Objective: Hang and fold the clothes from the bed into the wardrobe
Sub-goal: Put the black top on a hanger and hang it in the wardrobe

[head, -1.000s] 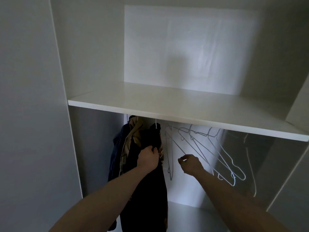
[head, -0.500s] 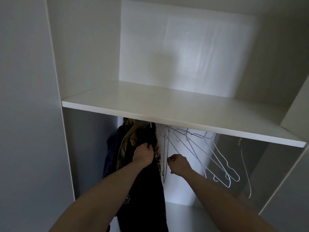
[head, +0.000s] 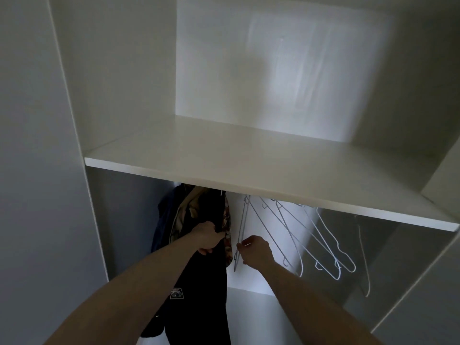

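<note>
Left hand (head: 207, 236) grips black garment (head: 199, 282) hanging at wardrobe's left, likely holding clothes aside. Right hand (head: 255, 250) pinches nearest empty wire hanger (head: 241, 230) under shelf (head: 249, 175), probably to free it for next item. Rail hidden.

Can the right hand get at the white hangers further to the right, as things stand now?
Probably yes. The right hand pinches the leftmost wire hanger, and the white hangers hang free beside it under the shelf. No clothes lie between.
</note>
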A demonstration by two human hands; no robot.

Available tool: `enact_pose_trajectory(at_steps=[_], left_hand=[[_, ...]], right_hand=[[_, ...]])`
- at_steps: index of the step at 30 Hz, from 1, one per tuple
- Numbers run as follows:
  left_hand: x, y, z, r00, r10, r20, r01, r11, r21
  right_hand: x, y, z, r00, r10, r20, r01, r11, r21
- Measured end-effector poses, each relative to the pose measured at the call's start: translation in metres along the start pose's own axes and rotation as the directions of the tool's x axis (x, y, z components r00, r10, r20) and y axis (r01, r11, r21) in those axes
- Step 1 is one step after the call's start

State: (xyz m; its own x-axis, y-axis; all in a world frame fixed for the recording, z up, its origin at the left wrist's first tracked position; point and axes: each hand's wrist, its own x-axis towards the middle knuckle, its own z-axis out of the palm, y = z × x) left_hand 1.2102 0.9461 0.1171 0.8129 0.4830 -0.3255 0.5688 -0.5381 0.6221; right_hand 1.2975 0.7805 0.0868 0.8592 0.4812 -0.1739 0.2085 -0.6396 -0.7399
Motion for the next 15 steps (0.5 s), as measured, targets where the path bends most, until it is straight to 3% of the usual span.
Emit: enact_pose_trajectory(at_steps=[6,12,15], left_hand=[[-0.013,-0.006,-0.005,1.0,0.014,-0.022,-0.015,1.0,-0.025],[-0.029,0.004,-0.018,0.974,0.092,-0.208,-0.078,0.994,0.076],[-0.039,0.013,-0.029,0.95,0.143,-0.279,-0.136,0.99,0.042]], right_hand=[[0.002,-0.009,-0.014,0.992,0.096,0.077,-0.104,0.987,0.119],[-0.012,-0.036,-0.015,0.965,0.125,0.232,-0.169,0.969,0.181],[-0.008,-0.036,-0.008,0.97,0.113,0.215,-0.157,0.967,0.201]])
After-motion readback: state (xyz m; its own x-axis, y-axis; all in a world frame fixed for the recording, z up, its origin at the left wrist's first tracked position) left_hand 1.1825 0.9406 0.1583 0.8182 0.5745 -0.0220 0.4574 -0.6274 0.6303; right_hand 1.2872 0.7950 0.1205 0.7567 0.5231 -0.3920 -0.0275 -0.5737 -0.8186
